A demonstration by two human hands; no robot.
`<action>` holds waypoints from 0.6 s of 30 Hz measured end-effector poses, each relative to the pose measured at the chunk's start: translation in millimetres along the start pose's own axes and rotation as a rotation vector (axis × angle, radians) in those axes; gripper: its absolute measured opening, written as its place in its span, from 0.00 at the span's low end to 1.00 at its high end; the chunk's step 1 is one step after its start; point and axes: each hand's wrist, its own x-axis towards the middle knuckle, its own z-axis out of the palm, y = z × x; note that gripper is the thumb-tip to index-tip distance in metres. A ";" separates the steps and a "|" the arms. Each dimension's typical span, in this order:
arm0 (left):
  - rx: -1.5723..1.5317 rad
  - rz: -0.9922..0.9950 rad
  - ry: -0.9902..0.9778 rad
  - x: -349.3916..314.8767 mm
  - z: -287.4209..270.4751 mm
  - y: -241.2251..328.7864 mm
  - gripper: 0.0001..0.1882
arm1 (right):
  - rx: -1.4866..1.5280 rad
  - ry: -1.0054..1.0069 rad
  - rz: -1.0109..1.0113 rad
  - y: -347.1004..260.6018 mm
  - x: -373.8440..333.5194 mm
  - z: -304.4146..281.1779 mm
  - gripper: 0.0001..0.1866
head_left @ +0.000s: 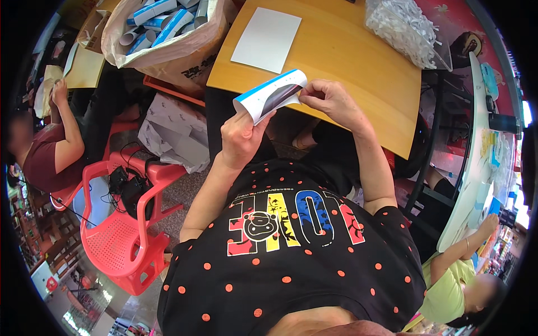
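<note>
A blue-and-white printed sheet (264, 92), curled into a tube, is held in the air just off the near edge of the wooden table. My left hand (242, 139) is closed around its lower left side, thumb along the outside. At the tube's right end, the thumb and forefinger of my right hand (335, 102) are pinched on the sheet's edge, where a dark printed flap shows. A flat white sheet (266, 38), perhaps a stack, lies on the table (347, 67) beyond the tube.
A large white sack (193, 61) of similar blue-and-white tubes (174, 25) stands far left. A clear bag of white paper strips (400, 33) sits at the table's far right. A red plastic chair (117, 241) holds black cables. People are at work on the left (59, 145) and lower right (448, 285).
</note>
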 end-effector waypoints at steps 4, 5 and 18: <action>-0.005 0.015 -0.006 -0.9 -0.1 0.6 0.08 | -0.032 0.013 0.039 2.8 -0.2 3.0 0.13; -0.008 0.026 -0.005 -0.7 -0.2 1.0 0.08 | -0.040 0.012 0.060 4.1 -0.1 2.7 0.13; 0.038 0.104 -0.037 -6.5 2.5 -0.7 0.10 | 0.264 -0.036 0.105 -8.3 -25.6 -2.3 0.07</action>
